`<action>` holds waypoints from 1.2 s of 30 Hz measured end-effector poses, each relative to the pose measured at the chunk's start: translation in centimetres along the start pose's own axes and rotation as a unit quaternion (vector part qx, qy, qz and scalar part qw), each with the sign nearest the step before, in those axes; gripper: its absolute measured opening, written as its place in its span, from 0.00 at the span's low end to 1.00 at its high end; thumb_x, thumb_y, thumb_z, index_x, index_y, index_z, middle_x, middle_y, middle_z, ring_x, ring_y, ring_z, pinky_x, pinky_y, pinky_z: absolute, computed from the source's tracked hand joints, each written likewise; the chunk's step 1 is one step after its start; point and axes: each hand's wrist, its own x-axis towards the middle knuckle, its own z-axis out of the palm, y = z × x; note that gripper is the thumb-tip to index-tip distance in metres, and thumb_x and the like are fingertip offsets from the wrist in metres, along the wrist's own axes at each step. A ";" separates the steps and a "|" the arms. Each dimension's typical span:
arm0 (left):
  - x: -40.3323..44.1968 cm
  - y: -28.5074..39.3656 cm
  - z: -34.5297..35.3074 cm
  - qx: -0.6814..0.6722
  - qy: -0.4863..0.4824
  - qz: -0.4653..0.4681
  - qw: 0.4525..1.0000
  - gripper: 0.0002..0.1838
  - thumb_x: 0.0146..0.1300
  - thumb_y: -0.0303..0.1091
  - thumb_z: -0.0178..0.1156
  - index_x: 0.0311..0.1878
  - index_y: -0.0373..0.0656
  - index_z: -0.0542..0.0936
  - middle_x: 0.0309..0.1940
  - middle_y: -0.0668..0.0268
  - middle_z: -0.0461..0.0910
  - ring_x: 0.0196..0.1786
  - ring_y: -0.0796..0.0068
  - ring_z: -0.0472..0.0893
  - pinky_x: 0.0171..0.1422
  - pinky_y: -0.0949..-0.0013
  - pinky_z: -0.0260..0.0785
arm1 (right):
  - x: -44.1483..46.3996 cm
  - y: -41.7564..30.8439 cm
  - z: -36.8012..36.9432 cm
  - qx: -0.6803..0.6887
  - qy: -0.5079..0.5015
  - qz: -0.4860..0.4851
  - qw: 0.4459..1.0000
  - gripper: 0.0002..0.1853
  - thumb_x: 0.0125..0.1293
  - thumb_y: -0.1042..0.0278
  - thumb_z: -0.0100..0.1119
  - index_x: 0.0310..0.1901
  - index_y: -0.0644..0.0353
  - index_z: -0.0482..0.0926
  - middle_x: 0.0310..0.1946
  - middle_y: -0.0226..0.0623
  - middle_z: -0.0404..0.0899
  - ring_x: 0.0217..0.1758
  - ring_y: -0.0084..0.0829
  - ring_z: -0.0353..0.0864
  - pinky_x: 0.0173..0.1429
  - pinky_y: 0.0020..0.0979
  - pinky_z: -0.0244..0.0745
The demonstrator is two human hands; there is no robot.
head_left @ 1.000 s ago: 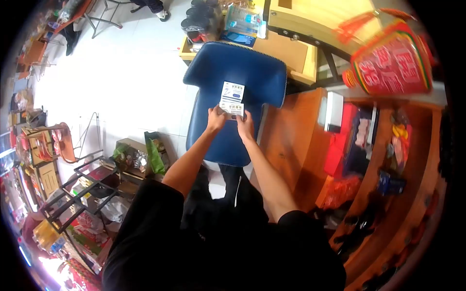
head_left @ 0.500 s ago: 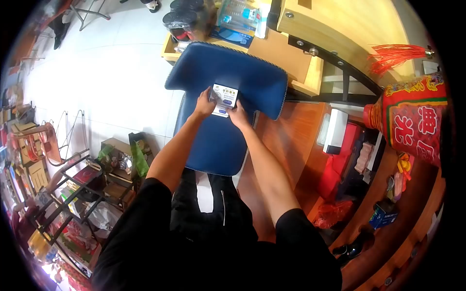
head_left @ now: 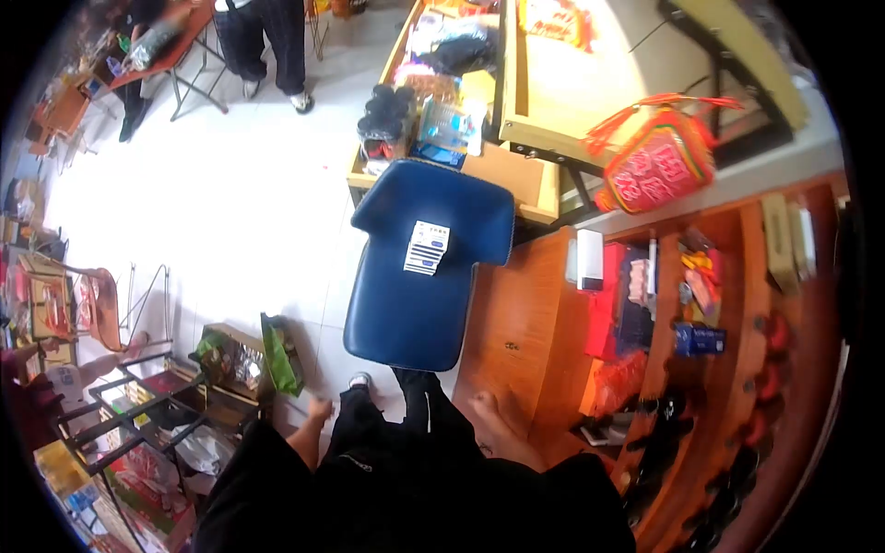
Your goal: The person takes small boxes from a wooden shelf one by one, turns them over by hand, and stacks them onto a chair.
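Several flat white boxes [head_left: 427,247] atop a smooth blue chair [head_left: 404,313]

so both arms are hanging low, one on each side of the body, with the elbows bending a bit. left hand [head_left: 320,408] is floating just outside the left leg [head_left: 358,424], and right hand [head_left: 486,403] is sitting at about the same height, out past the right leg [head_left: 419,405]. both forearms are angling inward toward the hands, poking out of loose black sleeves. the fingers are looking loosely curled on both sides, but they're pretty small here so i'm not swearing to it. the legs are standing slightly apart.
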 end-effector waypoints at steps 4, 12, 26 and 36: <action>-7.7 -2.1 -5.6 0.081 0.023 -0.005 0.996 0.17 0.51 0.42 0.65 0.31 0.35 0.83 0.19 0.62 0.81 0.21 0.72 0.80 0.29 0.68 0.74 | -11.8 -2.7 -1.2 0.224 0.020 0.107 0.968 0.07 0.55 0.71 0.62 0.31 0.66 0.81 0.21 0.39 0.79 0.23 0.30 0.77 0.27 0.30 0.70; -4.8 -3.7 -10.6 0.056 -0.025 0.157 0.986 0.13 0.52 0.40 0.64 0.25 0.38 0.85 0.17 0.67 0.81 0.23 0.76 0.80 0.32 0.71 0.73 | -22.3 2.3 7.4 0.236 0.257 0.062 0.935 0.07 0.59 0.72 0.56 0.29 0.67 0.78 0.19 0.36 0.76 0.21 0.27 0.76 0.22 0.30 0.68; -6.3 -0.5 -12.7 -0.011 -0.150 0.138 0.979 0.09 0.58 0.30 0.59 0.32 0.31 0.78 0.23 0.55 0.81 0.20 0.64 0.81 0.22 0.71 0.72 | -32.7 -7.3 4.0 0.478 0.187 0.058 0.856 0.13 0.64 0.63 0.56 0.32 0.68 0.77 0.15 0.35 0.73 0.17 0.24 0.74 0.19 0.25 0.66; -13.1 -5.5 1.3 0.195 -0.332 0.189 0.904 0.15 0.54 0.35 0.63 0.35 0.30 0.77 0.24 0.54 0.80 0.25 0.63 0.81 0.27 0.67 0.72 | -50.4 5.6 15.8 0.535 0.344 0.149 0.757 0.14 0.64 0.61 0.54 0.33 0.67 0.79 0.16 0.38 0.76 0.11 0.22 0.70 0.15 0.24 0.65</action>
